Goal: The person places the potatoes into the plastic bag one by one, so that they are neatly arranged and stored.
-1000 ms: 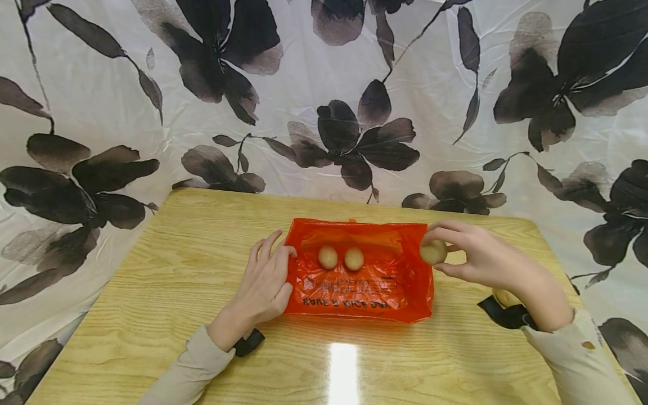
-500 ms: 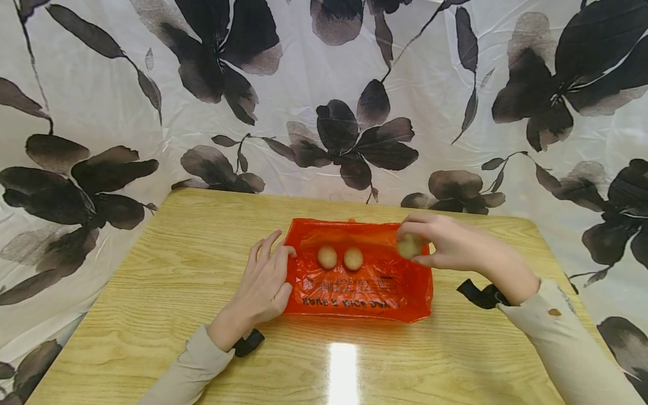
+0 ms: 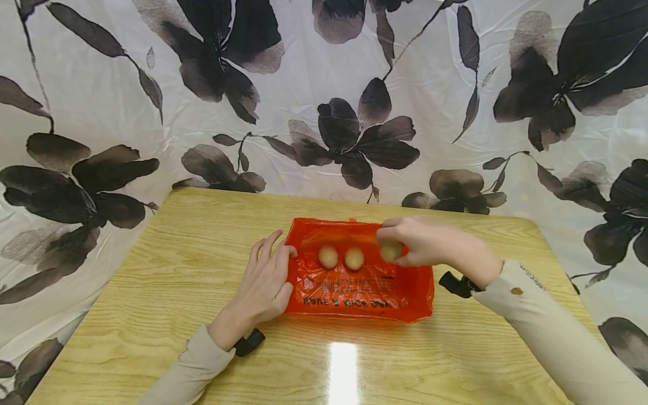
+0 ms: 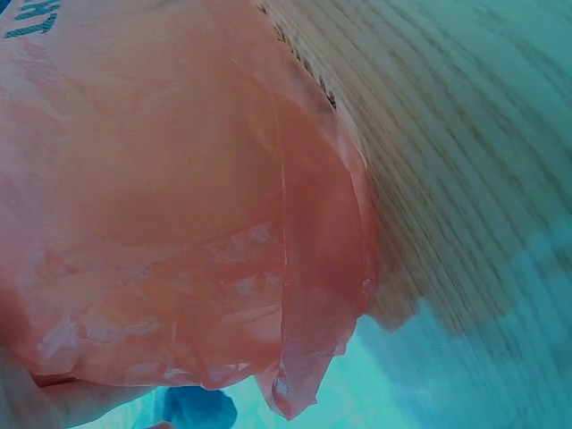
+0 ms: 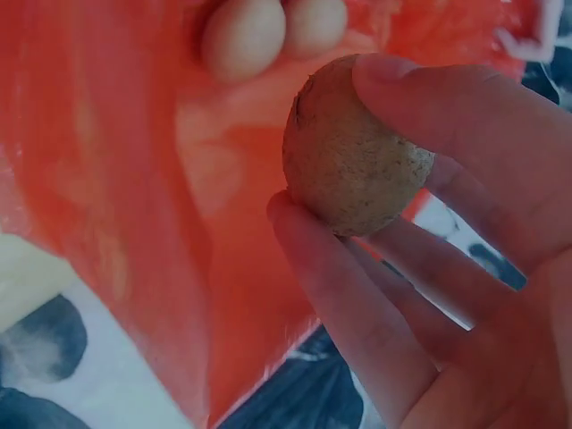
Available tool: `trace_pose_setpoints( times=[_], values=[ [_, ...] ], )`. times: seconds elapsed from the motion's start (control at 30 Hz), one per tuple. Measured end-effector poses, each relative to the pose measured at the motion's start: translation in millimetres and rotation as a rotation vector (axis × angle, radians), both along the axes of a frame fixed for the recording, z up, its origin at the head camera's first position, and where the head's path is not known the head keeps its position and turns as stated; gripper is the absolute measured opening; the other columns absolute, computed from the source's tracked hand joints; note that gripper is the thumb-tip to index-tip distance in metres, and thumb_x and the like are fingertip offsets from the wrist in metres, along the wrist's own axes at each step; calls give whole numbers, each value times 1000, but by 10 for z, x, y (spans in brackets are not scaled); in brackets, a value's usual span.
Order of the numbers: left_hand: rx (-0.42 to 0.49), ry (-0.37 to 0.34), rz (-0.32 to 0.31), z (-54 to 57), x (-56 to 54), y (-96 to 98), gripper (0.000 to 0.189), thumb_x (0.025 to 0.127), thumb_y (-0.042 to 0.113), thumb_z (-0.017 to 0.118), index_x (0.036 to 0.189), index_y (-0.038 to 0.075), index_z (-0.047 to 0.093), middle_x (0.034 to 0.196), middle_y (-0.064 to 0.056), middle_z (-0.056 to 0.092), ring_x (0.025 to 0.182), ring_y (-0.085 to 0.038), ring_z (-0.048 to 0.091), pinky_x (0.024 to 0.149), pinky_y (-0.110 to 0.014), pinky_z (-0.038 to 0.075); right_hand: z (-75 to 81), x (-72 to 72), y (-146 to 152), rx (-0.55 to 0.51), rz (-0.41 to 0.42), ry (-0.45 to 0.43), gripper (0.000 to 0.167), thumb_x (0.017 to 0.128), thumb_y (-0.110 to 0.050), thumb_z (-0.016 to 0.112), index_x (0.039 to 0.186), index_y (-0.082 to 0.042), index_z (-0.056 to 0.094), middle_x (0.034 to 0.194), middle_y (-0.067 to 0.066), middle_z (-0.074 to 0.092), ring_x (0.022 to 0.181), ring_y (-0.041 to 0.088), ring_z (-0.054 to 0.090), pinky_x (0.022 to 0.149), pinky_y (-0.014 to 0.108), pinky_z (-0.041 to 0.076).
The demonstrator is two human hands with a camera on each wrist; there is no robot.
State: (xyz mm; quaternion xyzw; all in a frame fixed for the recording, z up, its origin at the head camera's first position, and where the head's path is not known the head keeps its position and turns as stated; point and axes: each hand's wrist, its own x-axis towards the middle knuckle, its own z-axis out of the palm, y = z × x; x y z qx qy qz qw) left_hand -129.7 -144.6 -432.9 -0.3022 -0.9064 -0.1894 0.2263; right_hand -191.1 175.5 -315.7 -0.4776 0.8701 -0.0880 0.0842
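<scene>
A red plastic bag (image 3: 349, 292) with upside-down black print lies spread wide in the middle of the table. My left hand (image 3: 263, 278) holds its left edge, with fingers curled at the rim; in the left wrist view, the bag hides most of these fingers (image 4: 76, 402). My right hand (image 3: 417, 239) is over the bag's right part, pinching a small round potato (image 5: 344, 147) with rough, speckled brown skin between thumb and fingers. Two smooth-looking, light brown round pieces sit side by side inside the bag, the left one (image 3: 328, 257) close to the right one (image 3: 354, 258).
The wooden table (image 3: 167, 292) carries a bright light reflection in front of the bag. Behind it hangs a white cloth (image 3: 304, 73) with dark flower prints. Black straps (image 3: 250, 342) are on both wrists.
My right hand has moved left with the potato, from beyond the bag's right edge to above its inside. The left hand and the two pieces in the bag stay put.
</scene>
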Motion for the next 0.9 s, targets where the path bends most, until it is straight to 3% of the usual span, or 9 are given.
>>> trace_pose_setpoints(
  times=[0.13, 0.33, 0.6, 0.9],
  values=[
    [-2, -1, 3, 2, -3, 4, 39, 71, 12, 36, 107, 0, 47, 106, -14, 57, 138, -44, 31, 107, -61, 22, -25, -44, -101, 72, 5, -17, 34, 69, 4, 73, 101, -7, 66, 90, 0, 60, 77, 15, 56, 69, 31, 50],
    [-4, -5, 4, 10, 0, 9, 40, 71, 12, 36, 108, 0, 47, 106, -13, 57, 138, -44, 31, 107, -62, 22, -104, -101, -219, 106, 6, -60, 25, 69, 6, 69, 88, -9, 62, 78, -5, 54, 70, 12, 51, 64, 26, 44],
    [-6, 5, 6, 0, -20, 29, 40, 71, 12, 36, 107, 0, 47, 107, -14, 56, 138, -45, 31, 107, -61, 23, -228, -164, -324, 219, -45, -16, 19, 72, -3, 70, 80, -17, 60, 71, -7, 47, 64, 13, 44, 55, 26, 35],
    [-13, -15, 15, 15, -22, 52, 40, 71, 12, 36, 108, 1, 47, 107, -14, 56, 139, -43, 30, 107, -61, 22, -153, -182, -419, 257, -61, -47, 16, 73, -2, 62, 82, -16, 63, 69, -6, 45, 62, 13, 38, 53, 28, 30]
  ],
)
